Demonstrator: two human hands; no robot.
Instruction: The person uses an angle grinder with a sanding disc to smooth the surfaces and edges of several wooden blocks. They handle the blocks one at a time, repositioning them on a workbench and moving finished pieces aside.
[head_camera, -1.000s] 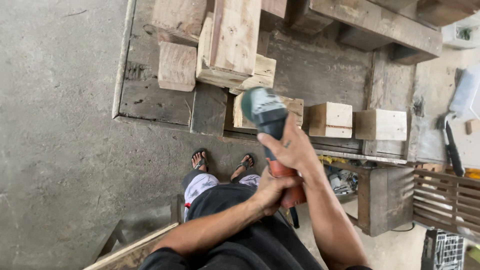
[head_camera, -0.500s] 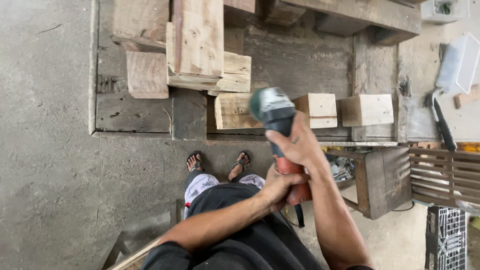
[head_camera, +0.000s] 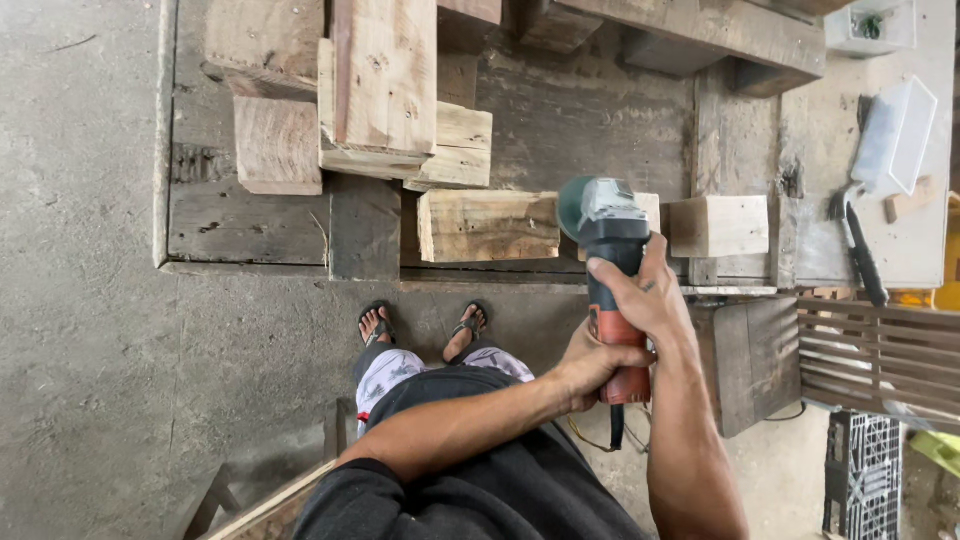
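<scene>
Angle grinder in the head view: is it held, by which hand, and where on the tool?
Both hands hold the angle grinder. The left hand wraps the red rear handle; the right hand grips the dark body just behind the head.

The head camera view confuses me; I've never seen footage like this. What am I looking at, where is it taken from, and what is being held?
The camera sits on a person's head and looks straight down, so you see their own arms, dark shirt and sandalled feet on a concrete floor. Both bare hands grip a power tool, an angle grinder with a red and dark body: the right hand is higher up, the left hand around the lower end. In front lies a low platform of old planks with several pale wooden blocks on it. At the right are a white plastic tray and a wooden slatted piece.
</scene>
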